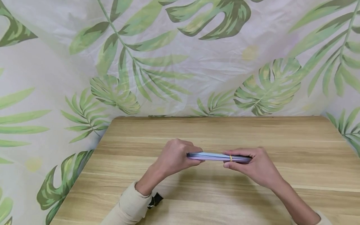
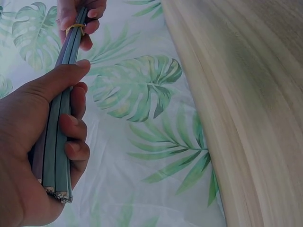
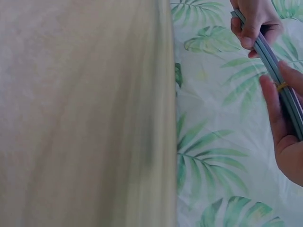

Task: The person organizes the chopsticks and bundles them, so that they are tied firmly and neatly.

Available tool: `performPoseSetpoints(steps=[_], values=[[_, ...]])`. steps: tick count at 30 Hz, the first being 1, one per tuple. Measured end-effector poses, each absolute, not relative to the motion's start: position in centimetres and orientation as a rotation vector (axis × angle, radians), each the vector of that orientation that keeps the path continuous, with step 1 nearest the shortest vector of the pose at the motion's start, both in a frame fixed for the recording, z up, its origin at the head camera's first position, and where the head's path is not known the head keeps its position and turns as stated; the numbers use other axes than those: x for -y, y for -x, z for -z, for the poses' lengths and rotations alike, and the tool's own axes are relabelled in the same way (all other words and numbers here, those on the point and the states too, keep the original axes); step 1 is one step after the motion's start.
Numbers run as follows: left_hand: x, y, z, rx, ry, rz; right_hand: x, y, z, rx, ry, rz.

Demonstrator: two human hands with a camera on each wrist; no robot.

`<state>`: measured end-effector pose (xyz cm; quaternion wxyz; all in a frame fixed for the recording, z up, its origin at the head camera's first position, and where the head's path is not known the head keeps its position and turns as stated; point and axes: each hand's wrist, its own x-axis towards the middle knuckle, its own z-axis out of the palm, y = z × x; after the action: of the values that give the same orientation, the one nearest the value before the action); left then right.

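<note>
Held level above the table is a slim bundle (image 1: 212, 156) of long strips, light blue on top and lilac below. A yellow rubber band (image 1: 231, 158) goes round it toward its right end. My left hand (image 1: 175, 157) grips the left end, with thumb and fingers wrapped round it in the left wrist view, where the strips' rough ends (image 2: 60, 195) stick out at the palm. On the other end, my right hand (image 1: 261, 165) pinches the bundle between thumb and fingers right at the band. The strips' exact kind cannot be told.
Beneath both hands lies a wood-grain table (image 1: 213, 200). A leaf-printed cloth (image 1: 208, 68) hangs behind it and along its sides. By the left cuff (image 1: 133, 201) a small black piece (image 1: 155, 200) shows at the wrist.
</note>
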<state>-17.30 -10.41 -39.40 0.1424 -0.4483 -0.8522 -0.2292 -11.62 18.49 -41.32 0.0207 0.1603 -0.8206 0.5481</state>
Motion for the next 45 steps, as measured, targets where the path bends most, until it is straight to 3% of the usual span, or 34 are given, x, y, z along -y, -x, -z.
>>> performPoseSetpoints(steps=[13, 34, 45], values=[[10.9, 17.5, 39.4, 2.471, 1.244, 0.684, -19.5, 12.0, 41.4, 2.415, -0.623, -1.592], [10.1, 17.0, 39.7, 2.453, 1.293, 0.698, -18.3, 11.6, 41.7, 2.449, -0.468, -1.748], [10.5, 17.4, 39.3, 2.490, 1.252, 0.638, -19.3, 11.8, 41.2, 2.430, -0.623, -1.531]])
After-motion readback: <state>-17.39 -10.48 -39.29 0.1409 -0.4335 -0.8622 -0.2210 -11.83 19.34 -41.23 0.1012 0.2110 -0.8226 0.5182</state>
